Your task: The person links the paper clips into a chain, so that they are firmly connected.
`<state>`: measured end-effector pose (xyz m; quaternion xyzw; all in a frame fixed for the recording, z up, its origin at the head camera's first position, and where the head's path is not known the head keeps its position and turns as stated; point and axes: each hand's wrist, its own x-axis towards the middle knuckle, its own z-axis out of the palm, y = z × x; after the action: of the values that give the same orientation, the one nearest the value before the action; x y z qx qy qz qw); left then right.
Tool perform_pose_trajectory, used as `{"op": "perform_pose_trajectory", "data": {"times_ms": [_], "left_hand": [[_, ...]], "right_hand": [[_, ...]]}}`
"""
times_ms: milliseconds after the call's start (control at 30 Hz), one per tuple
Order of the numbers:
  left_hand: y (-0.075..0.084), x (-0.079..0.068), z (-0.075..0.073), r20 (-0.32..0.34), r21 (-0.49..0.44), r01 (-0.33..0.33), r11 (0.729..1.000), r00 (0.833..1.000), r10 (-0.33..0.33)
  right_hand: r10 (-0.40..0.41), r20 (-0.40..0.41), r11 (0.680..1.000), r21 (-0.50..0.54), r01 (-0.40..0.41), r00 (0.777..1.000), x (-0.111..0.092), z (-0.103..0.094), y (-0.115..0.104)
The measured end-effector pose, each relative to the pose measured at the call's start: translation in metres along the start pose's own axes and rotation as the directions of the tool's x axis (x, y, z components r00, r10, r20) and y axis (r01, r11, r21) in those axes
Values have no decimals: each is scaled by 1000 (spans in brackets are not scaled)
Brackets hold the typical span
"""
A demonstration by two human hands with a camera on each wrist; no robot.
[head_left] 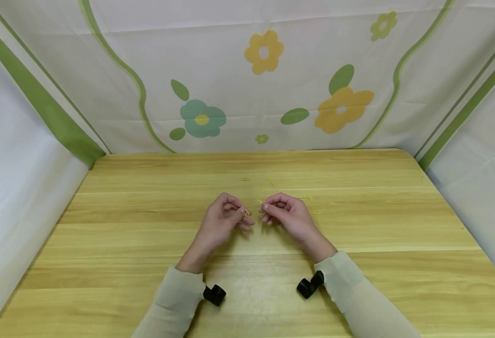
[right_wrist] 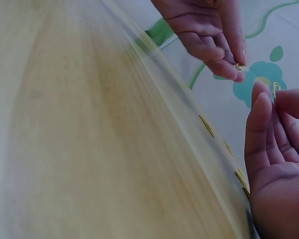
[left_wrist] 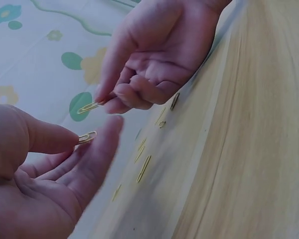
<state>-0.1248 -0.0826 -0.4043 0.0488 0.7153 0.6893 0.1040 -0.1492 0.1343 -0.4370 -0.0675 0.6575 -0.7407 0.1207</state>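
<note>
Paper clip in left hand, second clip in right hand, loose clips mid-frame on tabletop, cloth backdrop behind.

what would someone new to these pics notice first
Probably the left hand and right hand, close together over the middle of the wooden table, the left pinching one yellow paper clip and the right pinching another clip. Next, perhaps, the pale flowered cloth hanging behind the table's far edge. Smaller but bright, loose yellow clips lie scattered on the tabletop near the hands.
</note>
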Motion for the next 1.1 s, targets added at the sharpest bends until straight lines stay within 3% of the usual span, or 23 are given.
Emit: {"op": "perform_pose_trajectory", "data": {"times_ms": [200, 400, 800, 1100], "left_hand": [[0, -1, 3, 9, -30, -39, 999, 999, 39], [0, -1, 6, -17, -64, -34, 997, 999, 33], [2, -3, 13, -56, -96, 7, 995, 998, -13], [-1, -3, 20, -64, -50, 5, 999, 998, -8]], "right_hand": [[3, 19, 996, 94, -5, 1000, 0, 0, -1], [6, 28, 989, 150, -10, 1000, 0, 1, -3], [23, 58, 985, 170, -33, 998, -1, 0, -5], [-11, 103, 991, 137, -3, 995, -4, 2, -5]]}}
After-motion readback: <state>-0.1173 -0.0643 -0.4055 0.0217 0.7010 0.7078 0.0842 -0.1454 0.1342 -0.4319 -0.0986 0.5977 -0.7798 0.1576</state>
